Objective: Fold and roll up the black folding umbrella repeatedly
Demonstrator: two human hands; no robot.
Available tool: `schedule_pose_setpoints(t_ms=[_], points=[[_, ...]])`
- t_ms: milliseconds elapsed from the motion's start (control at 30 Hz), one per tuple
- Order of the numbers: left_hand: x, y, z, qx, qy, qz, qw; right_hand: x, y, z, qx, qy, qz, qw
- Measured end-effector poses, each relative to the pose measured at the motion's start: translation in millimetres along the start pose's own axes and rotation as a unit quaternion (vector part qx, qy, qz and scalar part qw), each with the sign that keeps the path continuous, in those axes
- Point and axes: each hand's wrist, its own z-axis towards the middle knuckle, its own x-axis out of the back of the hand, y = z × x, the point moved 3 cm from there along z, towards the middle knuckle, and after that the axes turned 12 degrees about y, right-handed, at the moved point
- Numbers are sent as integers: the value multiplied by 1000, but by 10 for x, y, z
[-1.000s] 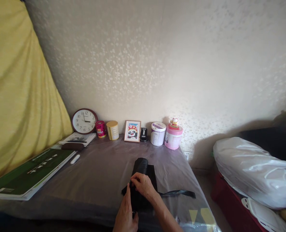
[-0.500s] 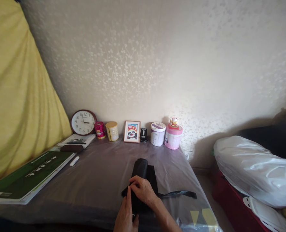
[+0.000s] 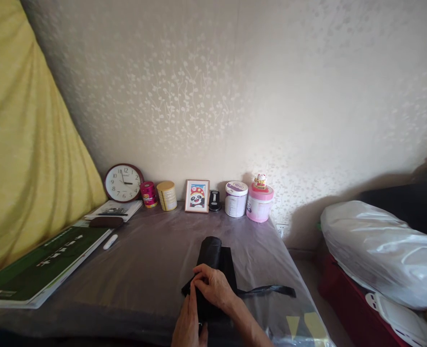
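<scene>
A black rolled bundle of thin, fabric-like material (image 3: 210, 251) lies lengthwise in front of me, its rounded end pointing at the wall. A flat black flap sticks out along its right side, and a loose black strip (image 3: 271, 290) trails off to the right. My right hand (image 3: 215, 287) reaches across the roll with thumb and fingers pinched at its left edge. My left hand (image 3: 189, 320) is at the near left side, fingers together and thumb around the near end. The fingertips of both hands meet. The near part of the bundle is mostly hidden by my hands.
The table (image 3: 151, 270) has a clear plastic cover. Along the wall stand a clock (image 3: 123, 183), a pink tin (image 3: 148, 195), a yellow-lidded can (image 3: 167, 197), a framed panda picture (image 3: 197, 196) and two tubs. Left lies a green book (image 3: 54, 262); right, a white plastic bag (image 3: 375, 250).
Both hands keep nearly the same place on the black roll, with only a slight shift of the fingers. The view has moved a little.
</scene>
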Motion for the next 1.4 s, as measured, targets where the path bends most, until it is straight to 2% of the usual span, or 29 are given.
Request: schedule_pose_setpoints(t_ms=[167,367,467,567,733,900,1000,1100,1233,1400], points=[[-30,2,-28,6,45,28,999,24,3,-1,20,4,16,1000],[-23,-46,-31,-13,5,27,1000,101,16,7,154,87,-72,982],[5,-23,-22,-8,-6,34,999,66,97,61,192,83,-113,971],[33,20,-9,18,-18,30,999,18,189,185,192,68,-137,969],[46,53,5,37,-50,26,998,-2,295,452,171,53,-149,973],[65,74,4,51,-55,14,997,6,382,669,148,58,-167,973],[112,132,4,68,-44,14,997,3,428,779,120,66,-170,976],[156,189,6,73,-36,14,997,51,497,867,59,106,-150,981],[168,188,9,70,-36,1,997,266,673,846,-34,176,-123,976],[191,178,-10,61,-41,-14,997,664,974,533,-123,229,-79,962]])
